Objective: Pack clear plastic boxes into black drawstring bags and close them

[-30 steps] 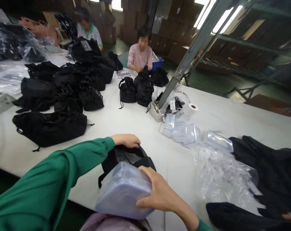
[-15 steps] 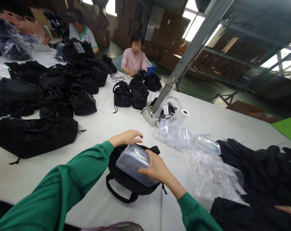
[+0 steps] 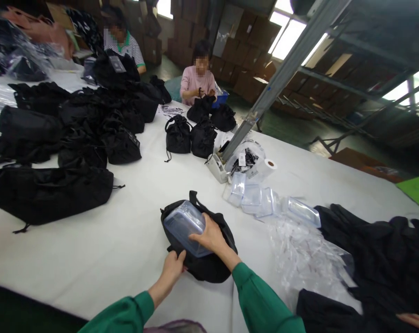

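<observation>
A small black bag (image 3: pixel 209 266) lies on the white table (image 3: pixel 126 240) in front of me. A clear plastic box (image 3: pixel 185 225) sits in its opening, tilted. My right hand (image 3: pixel 209 236) is wrapped round the near end of that box. My left hand (image 3: pixel 173 266) pinches the bag's near rim just below the box. Both sleeves are green.
Several clear plastic boxes (image 3: pixel 254 201) and crumpled clear film (image 3: pixel 303 252) lie to the right, with black fabric (image 3: pixel 379 259) beyond. Black drawstring bags (image 3: pixel 50 192) are piled at left. A tape roll (image 3: pixel 267 167) and metal post (image 3: pixel 265 99) stand mid-table. Two people sit at the far side.
My left hand has come from the bag's far rim to its near rim. The clear box has gone further into the bag, and the bag now lies farther out on the table.
</observation>
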`<state>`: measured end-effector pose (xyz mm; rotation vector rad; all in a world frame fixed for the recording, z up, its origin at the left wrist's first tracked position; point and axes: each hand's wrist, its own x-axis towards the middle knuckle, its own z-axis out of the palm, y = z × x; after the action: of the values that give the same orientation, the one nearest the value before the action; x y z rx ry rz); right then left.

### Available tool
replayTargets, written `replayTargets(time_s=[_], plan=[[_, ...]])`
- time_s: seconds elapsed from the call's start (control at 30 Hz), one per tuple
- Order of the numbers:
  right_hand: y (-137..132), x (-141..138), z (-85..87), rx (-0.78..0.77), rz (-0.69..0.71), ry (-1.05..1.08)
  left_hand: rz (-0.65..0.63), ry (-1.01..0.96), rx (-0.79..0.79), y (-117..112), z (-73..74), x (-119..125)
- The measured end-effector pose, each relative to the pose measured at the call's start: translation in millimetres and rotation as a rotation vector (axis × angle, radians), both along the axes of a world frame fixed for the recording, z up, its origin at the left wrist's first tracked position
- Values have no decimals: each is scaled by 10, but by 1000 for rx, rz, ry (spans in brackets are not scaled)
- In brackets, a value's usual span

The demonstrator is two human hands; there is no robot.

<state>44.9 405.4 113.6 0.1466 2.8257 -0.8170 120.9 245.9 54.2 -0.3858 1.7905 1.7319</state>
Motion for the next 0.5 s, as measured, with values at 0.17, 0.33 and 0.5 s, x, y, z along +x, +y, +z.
replayTargets(time_s=[0.17, 0.33, 0.5], plan=[[382, 94, -96, -33, 214, 62, -295, 99, -26, -431, 334, 301], [429, 339, -61, -86, 321, 144, -499, -59, 51, -852, 430, 767], [259, 531, 132, -205, 290, -84, -635, -160, 80, -1226, 667, 580]])
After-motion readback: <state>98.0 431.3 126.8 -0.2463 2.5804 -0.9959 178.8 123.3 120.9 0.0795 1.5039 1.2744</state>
